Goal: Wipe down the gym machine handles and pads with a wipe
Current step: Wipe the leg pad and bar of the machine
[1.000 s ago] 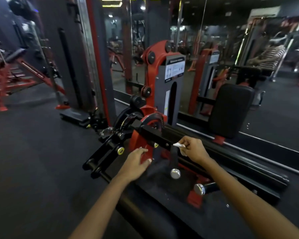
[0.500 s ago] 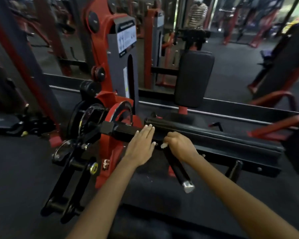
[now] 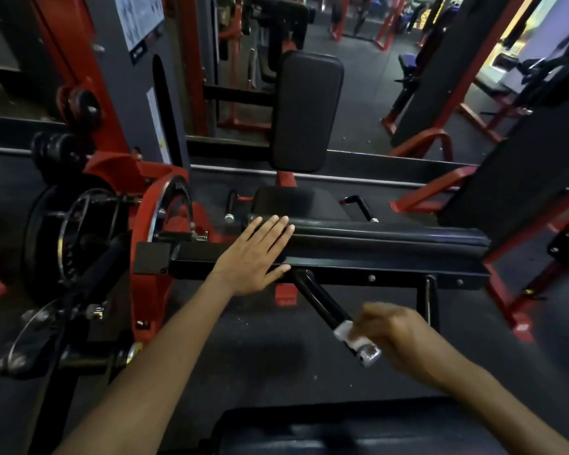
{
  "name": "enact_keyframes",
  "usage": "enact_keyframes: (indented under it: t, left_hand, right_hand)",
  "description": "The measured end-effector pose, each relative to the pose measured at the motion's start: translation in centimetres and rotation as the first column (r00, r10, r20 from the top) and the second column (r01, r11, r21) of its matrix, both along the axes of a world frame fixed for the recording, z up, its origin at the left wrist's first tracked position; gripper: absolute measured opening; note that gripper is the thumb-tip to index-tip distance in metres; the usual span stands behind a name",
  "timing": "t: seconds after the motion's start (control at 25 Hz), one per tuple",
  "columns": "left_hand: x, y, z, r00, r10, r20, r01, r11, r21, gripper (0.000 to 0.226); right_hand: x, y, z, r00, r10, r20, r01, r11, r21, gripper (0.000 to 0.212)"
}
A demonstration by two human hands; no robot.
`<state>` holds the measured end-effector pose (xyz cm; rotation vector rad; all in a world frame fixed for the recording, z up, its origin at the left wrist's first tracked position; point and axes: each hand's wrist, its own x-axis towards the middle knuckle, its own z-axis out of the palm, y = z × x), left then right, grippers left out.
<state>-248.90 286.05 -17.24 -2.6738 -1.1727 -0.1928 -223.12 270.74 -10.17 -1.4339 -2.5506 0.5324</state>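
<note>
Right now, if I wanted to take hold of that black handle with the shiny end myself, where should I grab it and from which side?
Probably the bare black middle of the handle, coming from its left. It is a straight round bar slanting down from the frame toward the person, so fingers can curl around it. The right hand and the wipe already cover the stretch by the shiny cap, and the left hand rests flat on the long pad.

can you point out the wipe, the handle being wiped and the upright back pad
wipe (image 3: 345,332): head view, on the white fold wrapped round the handle.
handle (image 3: 319,300): head view, mid black shaft.
upright back pad (image 3: 306,110): head view, centre of its front face.
</note>
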Motion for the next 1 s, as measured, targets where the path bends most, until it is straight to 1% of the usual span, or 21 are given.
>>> enact_keyframes:
  t: [0.08, 0.12, 0.2, 0.28, 0.32, 0.36, 0.48, 0.64, 0.84, 0.96, 1.0]
  left_hand:
    - [-0.2, 0.7, 0.2, 1.0, -0.021, -0.01, 0.021, 1.0, 0.003, 0.074]
    - [-0.3, 1.0, 0.3, 0.999, -0.031, -0.015, 0.031, 1.0, 0.004, 0.075]
    - [-0.2, 1.4, 0.3, 0.999, -0.05, -0.01, 0.05, 0.999, 0.01, 0.076]
    - [-0.3, 1.5, 0.0, 0.998, -0.058, 0.01, 0.058, 0.998, 0.019, 0.076]
    - [-0.4, 1.4, 0.0, 0.998, -0.063, 0.02, 0.062, 0.998, 0.019, 0.075]
    - [-0.3, 1.4, 0.0, 0.997, -0.07, 0.032, 0.069, 0.997, 0.018, 0.074]
    - [-0.2, 1.5, -0.1, 0.996, -0.076, 0.055, 0.076, 0.997, 0.016, 0.069]
    - [-0.1, 1.5, -0.2, 0.996, -0.069, 0.054, 0.068, 0.997, 0.022, 0.068]
    - [-0.1, 1.5, -0.1, 0.996, -0.069, 0.053, 0.068, 0.997, 0.021, 0.068]
    - [-0.1, 1.4, -0.2, 0.997, -0.067, 0.046, 0.066, 0.998, 0.024, 0.068]
    - [-0.1, 1.4, -0.1, 0.997, -0.065, 0.045, 0.064, 0.998, 0.028, 0.068]
  right_hand:
    - [0.9, -1.4, 0.7, 1.0, -0.013, 0.011, 0.014, 0.999, -0.037, 0.023]
    - [0.8, -1.0, 0.8, 1.0, -0.023, 0.008, 0.023, 0.999, -0.03, 0.022]
    - [-0.4, 1.6, 0.7, 0.994, -0.09, -0.065, 0.095, 0.993, 0.069, 0.019]
    - [-2.4, 5.1, -0.3, 0.972, -0.184, -0.144, 0.21, 0.958, 0.196, 0.02]
    - [-3.7, 6.7, -1.0, 0.97, -0.195, -0.147, 0.224, 0.948, 0.226, 0.02]
    - [-4.9, 7.9, -1.8, 0.976, -0.181, -0.12, 0.204, 0.951, 0.23, 0.018]
    - [-6.1, 8.8, -3.4, 0.996, -0.09, -0.028, 0.094, 0.97, 0.223, 0.015]
    - [-3.2, 5.2, -2.4, 0.998, -0.043, -0.049, 0.052, 0.979, 0.195, 0.019]
    - [0.5, -0.5, -0.5, 0.995, -0.093, -0.046, 0.095, 0.994, 0.051, 0.023]
    - [2.1, -1.6, 0.5, 0.995, -0.1, -0.021, 0.099, 0.994, -0.037, 0.03]
    - [2.4, -1.4, 0.6, 0.992, -0.121, -0.042, 0.119, 0.991, -0.053, 0.032]
